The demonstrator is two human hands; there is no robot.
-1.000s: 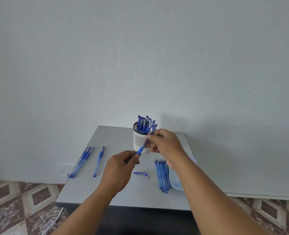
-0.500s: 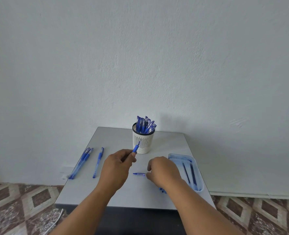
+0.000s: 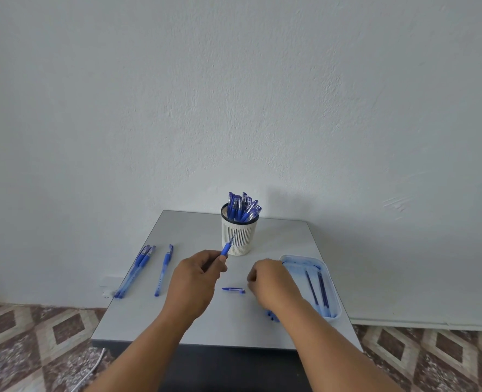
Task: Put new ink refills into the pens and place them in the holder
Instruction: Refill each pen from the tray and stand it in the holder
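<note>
My left hand (image 3: 197, 275) grips a blue pen piece (image 3: 227, 248) whose tip points up toward the white slotted holder (image 3: 238, 236). The holder stands at the table's back and is filled with several blue pens (image 3: 242, 207). My right hand (image 3: 270, 281) rests knuckles up on the table with its fingers curled down over a bundle of blue refills (image 3: 272, 316); only the bundle's near ends show. What the fingers hold is hidden. A loose blue pen cap (image 3: 233, 290) lies between my hands.
A pale blue tray (image 3: 330, 278) at the right holds two dark refills (image 3: 317, 290). On the left lie a pair of pens (image 3: 138, 267) and a single pen (image 3: 164, 268). The grey table (image 3: 211, 323) is small; patterned floor and a white cable (image 3: 92, 372) lie below.
My right hand came down from in front of the holder to the table over the refills. My left hand kept the pen piece and barely moved.
</note>
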